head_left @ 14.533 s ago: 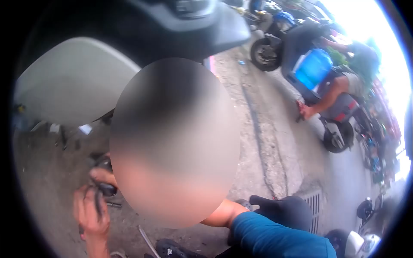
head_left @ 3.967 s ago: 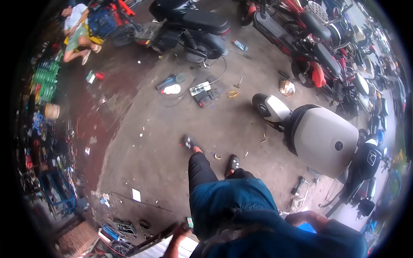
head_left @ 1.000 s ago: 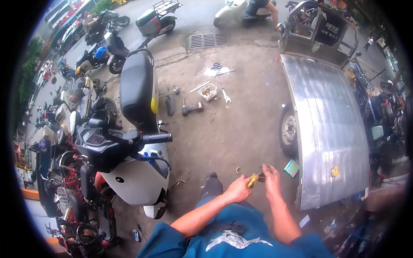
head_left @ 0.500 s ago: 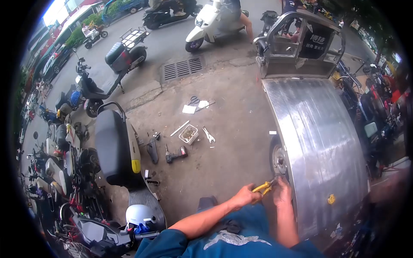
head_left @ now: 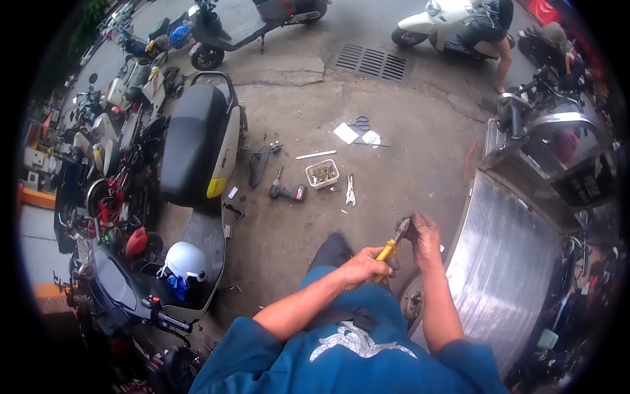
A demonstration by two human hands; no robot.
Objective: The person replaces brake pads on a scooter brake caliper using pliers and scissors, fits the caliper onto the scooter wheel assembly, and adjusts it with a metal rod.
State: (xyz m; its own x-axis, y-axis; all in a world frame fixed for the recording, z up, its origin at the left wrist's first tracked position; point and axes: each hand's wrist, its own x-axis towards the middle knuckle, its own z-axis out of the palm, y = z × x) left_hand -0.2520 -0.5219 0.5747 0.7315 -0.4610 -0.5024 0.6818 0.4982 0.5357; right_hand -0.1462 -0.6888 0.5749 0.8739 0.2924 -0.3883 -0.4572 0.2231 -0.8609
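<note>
My left hand [head_left: 367, 266] is wrapped round the yellow handles of a pair of pliers [head_left: 390, 249], held in front of my blue shirt. The jaws point up and to the right, towards my right hand [head_left: 425, 241]. The fingers of my right hand are pinched together beside the jaws; whatever they hold is too small to make out. On the ground beyond lie a cordless drill [head_left: 287, 192], a clear tub of small metal parts [head_left: 322, 174] and a silver wrench-like tool [head_left: 350, 190].
A scooter [head_left: 197, 144] with a white helmet [head_left: 186, 260] on its footboard stands at left. A metal-topped cart [head_left: 493, 256] is close on my right. Scissors [head_left: 361, 122] and papers lie ahead, near a drain grate [head_left: 371, 62]. A person [head_left: 489, 33] sits on a white scooter.
The view has turned, so the cart now sits lower right. The pliers have swung more upright, still in my left hand, and my right hand stays by their jaws.
</note>
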